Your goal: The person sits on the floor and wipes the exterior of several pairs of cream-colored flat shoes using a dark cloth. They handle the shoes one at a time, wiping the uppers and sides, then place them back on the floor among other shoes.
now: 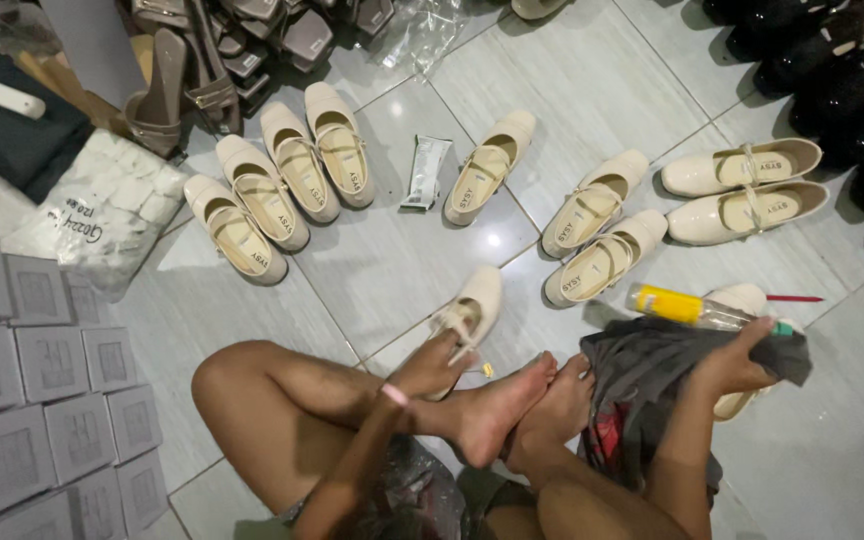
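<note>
On the grey tiled floor (402, 260), a person sits cross-legged with bare feet drawn in, and pairs of cream strapped shoes fan out ahead in a loose arc. Stacked grey boxes (42, 400) fill the lower left corner, with a white printed bag (102, 205) just above them; dark shoes (832, 70) crowd the upper right, and brown ones (202, 70) pile at the top.

Nearest the person lies a cream shoe (470, 315), glossy, rounded at the toe, with a thin strap across its opening (the toe points away from the person). The left hand (430, 365) rests on its heel end, fingers closed around the strap and back edge, the shoe lying on the floor just beyond the feet.

The right hand (737, 362) is clamped on a dark grey cloth (652, 375), which is bunched over another cream shoe (747, 300) whose toe and sole edge show. A clear bottle with a yellow label (687, 308) lies just above that cloth. A small silvery packet (425, 170) lies between two of the shoe pairs, and a red pen (794, 298) sits beside the covered shoe.
</note>
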